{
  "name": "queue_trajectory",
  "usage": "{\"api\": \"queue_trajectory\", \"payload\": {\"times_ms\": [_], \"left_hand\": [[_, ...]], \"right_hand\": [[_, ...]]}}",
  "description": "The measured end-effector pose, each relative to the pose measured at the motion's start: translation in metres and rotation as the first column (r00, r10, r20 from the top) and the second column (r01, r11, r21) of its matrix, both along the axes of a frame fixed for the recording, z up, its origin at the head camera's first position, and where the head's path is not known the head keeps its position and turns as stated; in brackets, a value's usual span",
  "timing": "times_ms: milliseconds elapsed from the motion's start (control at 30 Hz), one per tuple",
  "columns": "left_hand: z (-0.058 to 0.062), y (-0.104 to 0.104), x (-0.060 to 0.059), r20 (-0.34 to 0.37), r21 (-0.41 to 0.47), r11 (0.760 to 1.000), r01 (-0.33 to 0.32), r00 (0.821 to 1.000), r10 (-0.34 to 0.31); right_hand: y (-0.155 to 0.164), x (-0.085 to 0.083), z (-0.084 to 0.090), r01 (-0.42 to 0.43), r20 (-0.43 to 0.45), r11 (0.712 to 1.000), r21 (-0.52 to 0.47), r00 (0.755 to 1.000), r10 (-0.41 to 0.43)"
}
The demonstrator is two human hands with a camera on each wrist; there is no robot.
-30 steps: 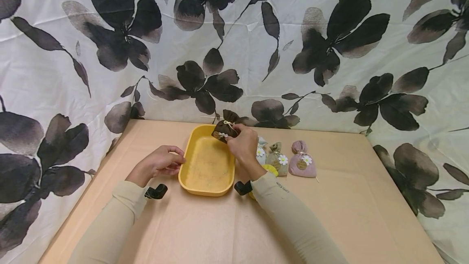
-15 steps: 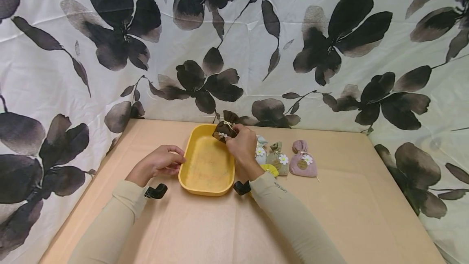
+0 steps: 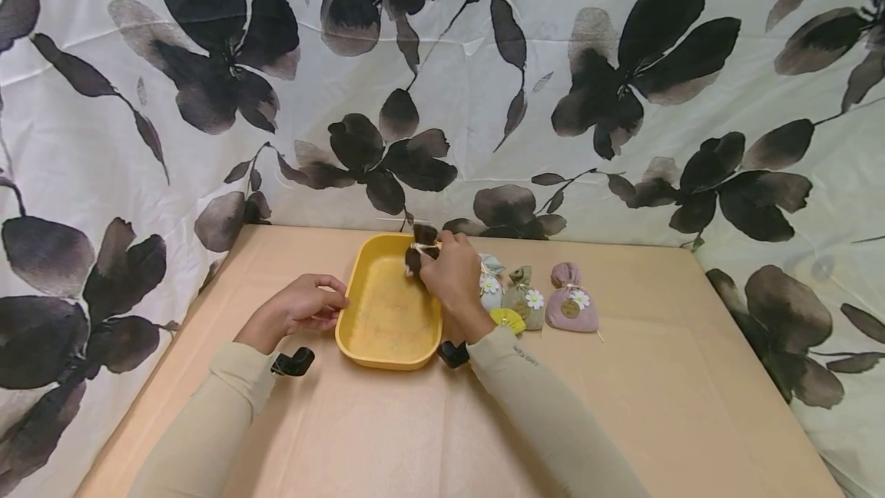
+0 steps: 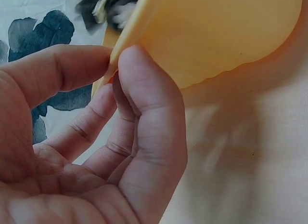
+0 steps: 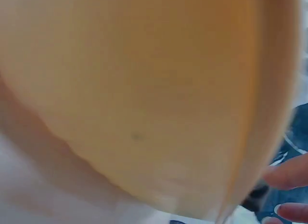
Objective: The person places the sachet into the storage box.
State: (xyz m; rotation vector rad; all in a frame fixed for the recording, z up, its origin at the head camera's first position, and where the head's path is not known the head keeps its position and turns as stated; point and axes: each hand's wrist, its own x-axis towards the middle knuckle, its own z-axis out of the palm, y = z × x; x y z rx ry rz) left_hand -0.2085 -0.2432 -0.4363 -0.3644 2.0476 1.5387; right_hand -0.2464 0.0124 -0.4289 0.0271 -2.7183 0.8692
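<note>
**Dark pouch held over the tray's far end**

Head view: A yellow tray (image 3: pixel 387 321) sat on the tan surface (image 3: pixel 622 406), close to a flower-print cloth (image 3: pixel 622 98) hung behind it. The right hand (image 3: pixel 452 277) had its fingers curled round a dark brown pouch (image 3: pixel 418 249), holding it over the tray's far right corner, just above the rim; whether the pouch touched the tray could not be told. The left hand (image 3: pixel 302 306) lay at the tray's left rim, fingers curled, their tips against the edge. Right of the tray, in a row on the surface, stood a pale pouch (image 3: pixel 490 287), an olive pouch (image 3: pixel 522 300) and a pink pouch (image 3: pixel 571 306), each with a small daisy. A small yellow thing (image 3: pixel 508 320) lay just before the first two. Both arms wore beige sleeves (image 3: pixel 207 421).

Left wrist view: The left hand (image 4: pixel 91 151) pinched the tray's rim (image 4: pixel 120 50) between thumb and forefinger, the other fingers loosely curled beneath. The dark pouch (image 4: pixel 106 5) showed, blurred, at the top edge beyond the tray.

Right wrist view: The tray (image 5: pixel 144 98) filled nearly all of the frame, blurred. Fingertips (image 5: pixel 288 173) showed at the lower right edge; their grip could not be told here.
</note>
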Motion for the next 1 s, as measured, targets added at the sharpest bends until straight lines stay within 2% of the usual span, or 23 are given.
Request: {"api": "queue_trajectory", "payload": {"times_ms": [100,367,533,767,1000], "left_hand": [[0.000,0.002,0.000,-0.004,-0.004,1.000,0.001,1.000,-0.001],[-0.001,0.003,-0.001,-0.014,0.003,1.000,0.010,1.000,-0.010],[-0.001,0.003,0.000,-0.018,-0.004,1.000,0.021,1.000,-0.021],[0.000,0.002,0.000,-0.024,-0.010,1.000,0.029,0.999,-0.029],[0.000,0.002,0.002,-0.021,-0.001,0.999,0.036,0.999,-0.036]], "right_hand": [[0.007,0.007,0.002,-0.009,-0.007,1.000,0.019,1.000,0.009],[0.038,0.020,0.008,-0.053,-0.033,0.995,-0.083,0.998,0.051],[0.063,0.025,0.007,-0.078,-0.047,0.994,-0.076,0.996,0.074],[0.095,0.037,0.009,-0.103,0.000,0.991,-0.080,0.995,0.103],[0.122,0.056,0.009,-0.109,0.077,0.989,-0.099,0.990,0.117]]}}
